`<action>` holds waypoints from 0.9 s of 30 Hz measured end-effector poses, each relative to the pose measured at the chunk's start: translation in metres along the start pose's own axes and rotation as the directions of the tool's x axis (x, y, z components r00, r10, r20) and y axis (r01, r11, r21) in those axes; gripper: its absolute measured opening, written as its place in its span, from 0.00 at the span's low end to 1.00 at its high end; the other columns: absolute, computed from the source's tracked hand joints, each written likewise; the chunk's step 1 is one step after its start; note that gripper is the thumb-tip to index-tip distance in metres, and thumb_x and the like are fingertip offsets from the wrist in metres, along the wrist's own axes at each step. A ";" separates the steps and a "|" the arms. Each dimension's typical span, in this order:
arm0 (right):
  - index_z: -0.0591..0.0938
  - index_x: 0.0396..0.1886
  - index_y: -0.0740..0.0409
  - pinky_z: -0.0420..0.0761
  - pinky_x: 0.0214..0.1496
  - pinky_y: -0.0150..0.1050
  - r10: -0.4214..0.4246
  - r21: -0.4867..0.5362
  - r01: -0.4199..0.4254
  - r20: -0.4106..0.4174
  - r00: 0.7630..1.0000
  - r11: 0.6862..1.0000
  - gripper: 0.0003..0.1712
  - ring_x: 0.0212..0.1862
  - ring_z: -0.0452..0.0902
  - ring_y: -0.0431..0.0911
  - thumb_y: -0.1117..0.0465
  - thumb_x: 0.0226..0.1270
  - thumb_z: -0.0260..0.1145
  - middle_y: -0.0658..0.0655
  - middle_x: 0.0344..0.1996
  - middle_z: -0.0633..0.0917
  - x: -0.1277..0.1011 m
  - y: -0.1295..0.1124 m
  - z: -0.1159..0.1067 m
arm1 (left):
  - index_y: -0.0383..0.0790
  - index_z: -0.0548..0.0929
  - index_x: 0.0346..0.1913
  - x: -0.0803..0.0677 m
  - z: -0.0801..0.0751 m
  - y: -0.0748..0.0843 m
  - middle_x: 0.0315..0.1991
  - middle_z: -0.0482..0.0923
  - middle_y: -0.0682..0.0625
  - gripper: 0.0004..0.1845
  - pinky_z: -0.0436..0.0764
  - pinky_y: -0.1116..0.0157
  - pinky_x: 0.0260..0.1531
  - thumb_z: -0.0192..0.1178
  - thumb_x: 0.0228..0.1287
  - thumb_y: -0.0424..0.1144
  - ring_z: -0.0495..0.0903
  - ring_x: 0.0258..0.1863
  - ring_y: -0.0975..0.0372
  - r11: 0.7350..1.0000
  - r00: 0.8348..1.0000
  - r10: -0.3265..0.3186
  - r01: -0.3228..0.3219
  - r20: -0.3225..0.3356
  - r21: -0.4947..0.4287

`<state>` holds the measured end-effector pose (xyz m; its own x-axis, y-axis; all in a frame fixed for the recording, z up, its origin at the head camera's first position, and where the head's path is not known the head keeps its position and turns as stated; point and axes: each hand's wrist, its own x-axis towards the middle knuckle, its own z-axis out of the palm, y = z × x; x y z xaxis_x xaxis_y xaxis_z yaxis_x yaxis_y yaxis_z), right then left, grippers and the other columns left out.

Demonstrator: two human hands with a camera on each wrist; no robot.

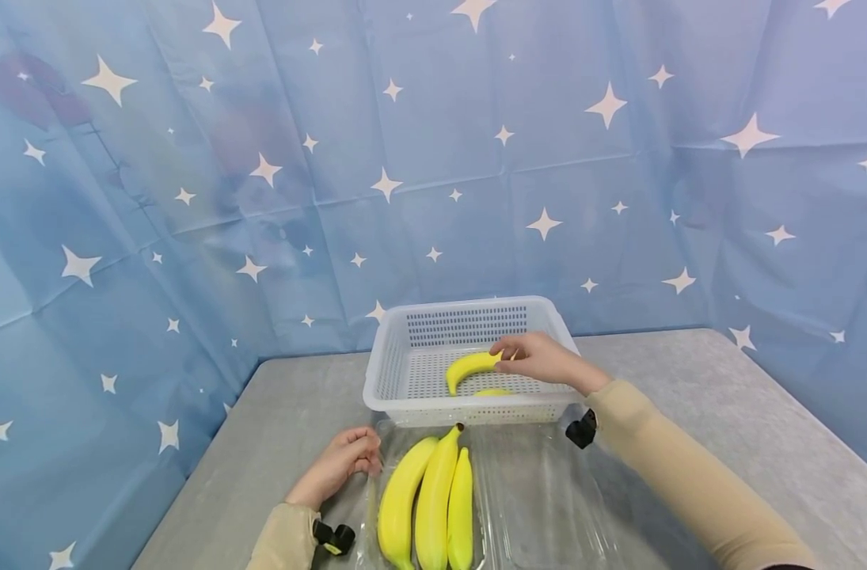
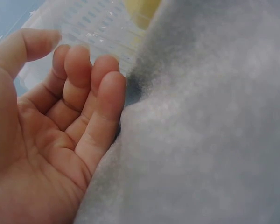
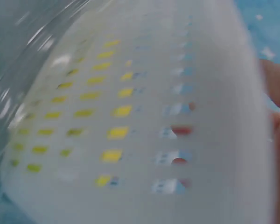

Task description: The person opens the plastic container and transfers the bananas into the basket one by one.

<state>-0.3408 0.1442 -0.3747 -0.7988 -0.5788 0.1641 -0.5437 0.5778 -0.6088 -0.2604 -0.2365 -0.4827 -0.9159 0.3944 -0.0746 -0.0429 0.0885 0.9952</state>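
In the head view, my right hand (image 1: 536, 360) reaches over the white basket (image 1: 469, 414), its thumb and fingers pinching one end of a yellow banana (image 1: 469, 366). The banana's other end curves down toward the basket floor. Part of a second banana (image 1: 493, 392) shows behind the front wall. Fingers loosely curled, my left hand (image 1: 344, 459) rests at the left edge of a clear plastic clamshell box (image 1: 540, 507); its palm (image 2: 42, 154) holds nothing. Three bananas (image 1: 433, 499) lie side by side in the box's left half. From the right wrist, the basket wall (image 3: 144, 140) hides most of the hand.
The grey table (image 1: 298, 404) carries the basket at its back edge and the box in front of it. A blue curtain with white stars (image 1: 440, 158) hangs behind the table and along its left side.
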 end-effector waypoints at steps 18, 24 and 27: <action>0.80 0.53 0.54 0.80 0.46 0.41 -0.406 0.004 0.408 -0.090 0.909 0.913 0.18 0.43 0.79 0.43 0.58 0.64 0.69 0.48 0.47 0.83 -0.034 -0.061 0.025 | 0.41 0.73 0.28 -0.002 0.001 -0.001 0.22 0.75 0.50 0.10 0.82 0.63 0.31 0.52 0.70 0.36 0.79 0.24 0.62 1.000 1.000 0.002 -0.002 0.003 -0.010; 0.80 0.53 0.55 0.79 0.48 0.36 -0.513 -0.003 0.513 -0.035 0.858 0.858 0.18 0.45 0.79 0.42 0.58 0.64 0.69 0.48 0.44 0.82 -0.036 -0.069 0.038 | 0.41 0.74 0.28 -0.001 0.000 -0.001 0.21 0.75 0.51 0.10 0.82 0.63 0.30 0.51 0.70 0.35 0.79 0.24 0.62 1.000 1.000 -0.002 0.002 -0.012 -0.002; 0.80 0.53 0.53 0.79 0.49 0.38 -0.528 0.028 0.527 0.012 0.849 0.849 0.18 0.45 0.79 0.43 0.58 0.64 0.69 0.47 0.45 0.83 -0.036 -0.071 0.046 | 0.41 0.74 0.28 0.000 0.000 -0.002 0.22 0.75 0.51 0.10 0.82 0.63 0.30 0.51 0.70 0.35 0.79 0.24 0.62 1.000 1.000 0.005 -0.005 -0.009 0.000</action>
<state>-0.2613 0.0977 -0.3737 -0.3881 -0.8037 0.4510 -0.8759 0.1694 -0.4518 -0.2598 -0.2365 -0.4845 -0.9198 0.3861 -0.0694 -0.0386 0.0869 0.9955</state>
